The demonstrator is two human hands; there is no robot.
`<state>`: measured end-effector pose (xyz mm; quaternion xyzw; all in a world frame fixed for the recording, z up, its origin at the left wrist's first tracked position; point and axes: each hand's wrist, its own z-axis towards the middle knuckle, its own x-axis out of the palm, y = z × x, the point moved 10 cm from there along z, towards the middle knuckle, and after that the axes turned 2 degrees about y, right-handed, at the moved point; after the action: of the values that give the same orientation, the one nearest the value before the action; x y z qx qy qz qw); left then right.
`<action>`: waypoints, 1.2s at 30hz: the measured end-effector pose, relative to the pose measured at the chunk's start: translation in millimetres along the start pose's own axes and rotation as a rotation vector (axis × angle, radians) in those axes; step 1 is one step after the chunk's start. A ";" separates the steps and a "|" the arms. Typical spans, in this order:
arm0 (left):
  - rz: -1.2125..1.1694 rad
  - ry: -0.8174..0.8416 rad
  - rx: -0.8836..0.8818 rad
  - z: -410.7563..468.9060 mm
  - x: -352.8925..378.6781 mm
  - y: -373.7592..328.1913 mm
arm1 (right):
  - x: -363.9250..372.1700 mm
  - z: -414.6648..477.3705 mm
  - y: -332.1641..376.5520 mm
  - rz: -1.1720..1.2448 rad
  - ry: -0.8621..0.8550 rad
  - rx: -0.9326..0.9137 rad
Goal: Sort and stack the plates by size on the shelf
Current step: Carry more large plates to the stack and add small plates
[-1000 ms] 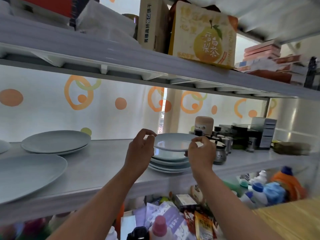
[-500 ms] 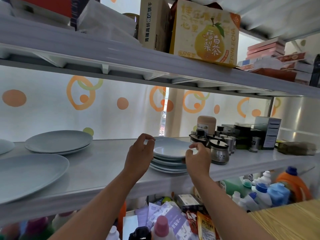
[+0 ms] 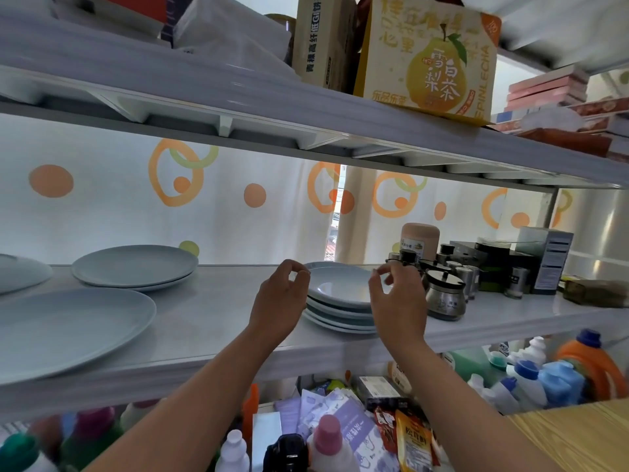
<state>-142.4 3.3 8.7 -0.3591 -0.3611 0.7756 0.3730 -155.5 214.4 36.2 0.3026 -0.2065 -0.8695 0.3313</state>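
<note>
A stack of several small pale-blue plates (image 3: 340, 303) stands on the white middle shelf (image 3: 218, 308), near its front edge. My left hand (image 3: 280, 301) hovers at the stack's left rim and my right hand (image 3: 396, 304) at its right rim. The fingers of both hands are curled but apart and hold nothing; the top plate lies on the stack. Two medium plates (image 3: 134, 267) sit stacked at the back left. One large plate (image 3: 68, 328) lies at the front left. Part of another plate (image 3: 20, 274) shows at the far left edge.
Glass condiment jars (image 3: 444, 296) stand right beside the small stack, with a tan canister (image 3: 420, 238) and dark boxes (image 3: 510, 264) behind. The upper shelf (image 3: 306, 107) hangs low overhead, carrying a pear tea box (image 3: 432, 59). Detergent bottles (image 3: 585, 366) and packets crowd the space below.
The small plate held above the stack has come down onto it. Both hands have let go of its rim and opened slightly.
</note>
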 end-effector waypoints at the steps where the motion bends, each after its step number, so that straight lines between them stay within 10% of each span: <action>1: 0.010 -0.003 0.000 0.0 -3.3 -1.5 | 3.4 -2.0 10.0 0.056 0.007 -0.037; 23: 0.202 -0.251 -0.212 -8.1 -184.4 55.9 | 144.3 -85.5 179.9 0.449 0.346 -0.389; 32: 0.424 -0.517 -0.199 -57.2 -282.4 68.8 | 247.9 -106.2 157.6 0.478 0.854 0.214; 36: 0.487 -0.663 -0.091 -86.9 -311.3 63.2 | 258.6 -111.3 168.4 0.325 0.861 0.133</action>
<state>53.7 -261.3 4.0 -0.1807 -0.4000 0.8982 0.0256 -160.1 -101.7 -51.7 0.6204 -0.1499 -0.5864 0.4986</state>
